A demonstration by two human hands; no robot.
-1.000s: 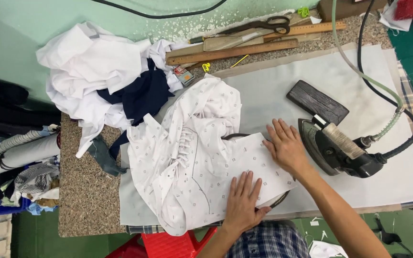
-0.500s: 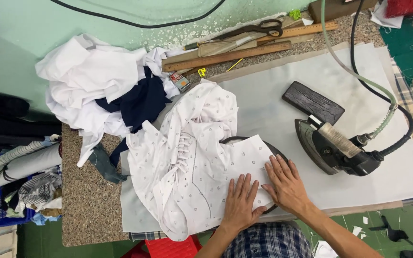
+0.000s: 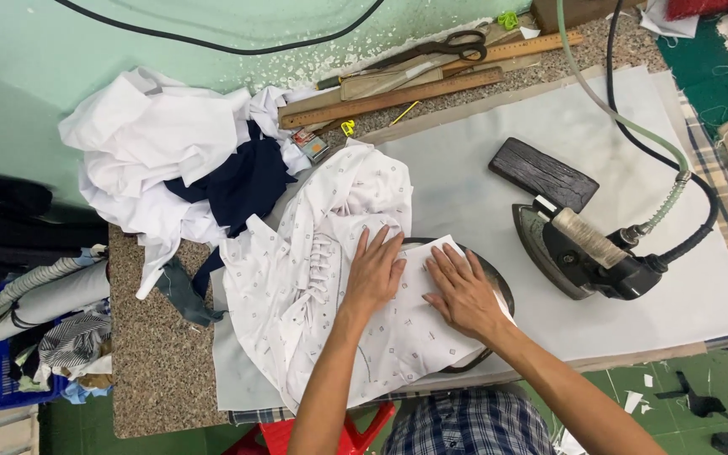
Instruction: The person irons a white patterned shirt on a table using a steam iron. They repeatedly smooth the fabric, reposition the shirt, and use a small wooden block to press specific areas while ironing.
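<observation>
Both hands [image 3: 419, 282] flat on patterned garment [image 3: 330, 286]

Both hands lie flat on the printed white garment [image 3: 330, 278], the left hand [image 3: 374, 274] just beside the right hand [image 3: 463, 291]. To the right, the iron [image 3: 587, 253] and dark wooden block [image 3: 543, 174] stand close by, hose [image 3: 608, 101] trailing behind. The grey pad [image 3: 482, 160] lies open between them. A heap of clothes [image 3: 179, 160] crowds the left; rulers [image 3: 398, 94] and scissors [image 3: 440, 46] line the far edge.

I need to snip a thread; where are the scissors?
In the head view, the scissors lie at the table's far edge by the green wall, on the wooden rulers, beyond the iron.
</observation>
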